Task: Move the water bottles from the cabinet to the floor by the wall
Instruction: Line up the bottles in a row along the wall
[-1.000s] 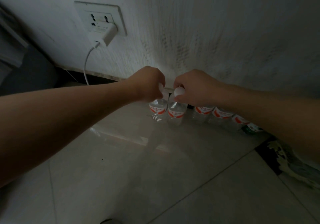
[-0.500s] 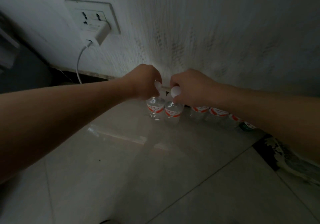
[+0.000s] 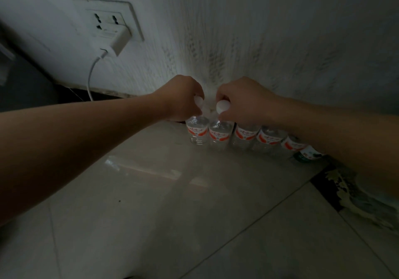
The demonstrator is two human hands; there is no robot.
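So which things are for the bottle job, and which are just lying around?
For the job: left hand gripping the leftmost clear plastic red-labelled water bottle; right hand gripping the next clear red-labelled bottle; more red-labelled bottles along the white wall; glossy tiled floor.
Just lying about: white wall socket; white charger plug with its white cable.

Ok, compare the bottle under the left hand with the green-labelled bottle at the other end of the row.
The left-end bottle has a red label; the green-labelled bottle a dark green one. The left hand grips the left-end bottle's cap; no hand holds the green-labelled bottle, its top hidden behind the right forearm. Both stand on the floor by the wall.
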